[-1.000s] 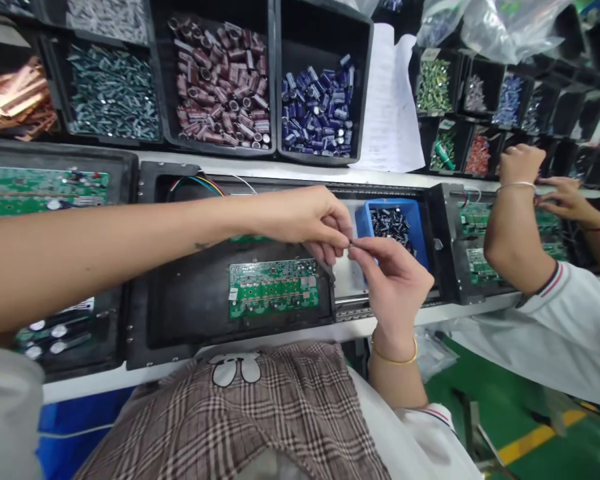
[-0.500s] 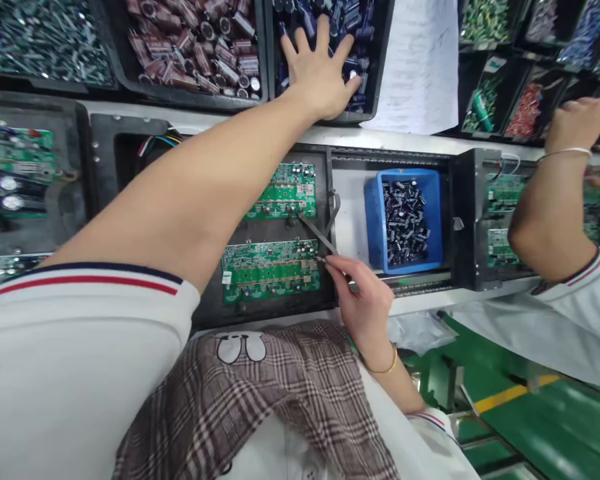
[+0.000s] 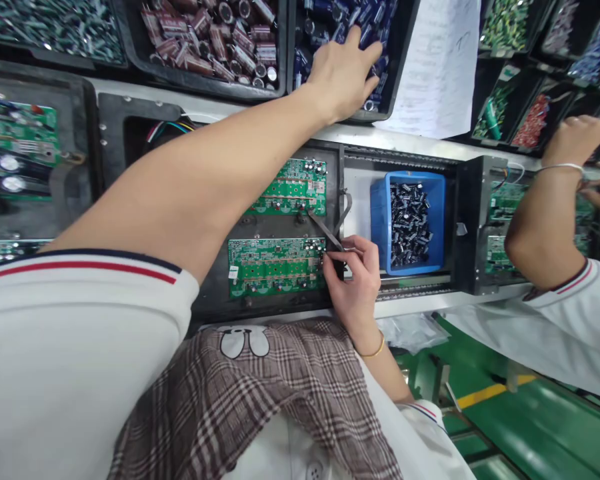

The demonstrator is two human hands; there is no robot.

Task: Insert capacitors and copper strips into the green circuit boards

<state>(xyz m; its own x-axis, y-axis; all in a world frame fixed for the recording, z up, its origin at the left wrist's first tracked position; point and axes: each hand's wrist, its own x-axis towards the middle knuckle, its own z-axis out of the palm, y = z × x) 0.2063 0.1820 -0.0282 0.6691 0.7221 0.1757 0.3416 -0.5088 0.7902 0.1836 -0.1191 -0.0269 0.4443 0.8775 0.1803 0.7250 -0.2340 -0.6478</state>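
My left hand (image 3: 344,79) reaches over the black bin (image 3: 405,40) of dark blue cylindrical capacitors (image 3: 325,13); its fingers are spread and bent down among them, and no capacitor shows in its grip. My right hand (image 3: 355,277) is closed in a pinch at the right end of the lower green circuit board (image 3: 275,268). What its fingertips hold is too small to make out. Beside those fingers a grey strip (image 3: 325,228) slants up toward the upper circuit board (image 3: 297,188), which my left forearm partly covers. Both boards lie in a black carrier (image 3: 275,229).
Right of the carrier stands a blue tub (image 3: 375,223) of small dark capacitors. Bins of brown capacitors (image 3: 220,47) and greenish parts (image 3: 50,30) line the back. A paper sheet (image 3: 437,73) lies beside them. At right, a co-worker's arm (image 3: 547,217) extends over another carrier.
My left hand has shifted slightly right, its fingers bending from widely spread down among the blue capacitors. My right hand's fingers have curled in more at the lower board's right end.
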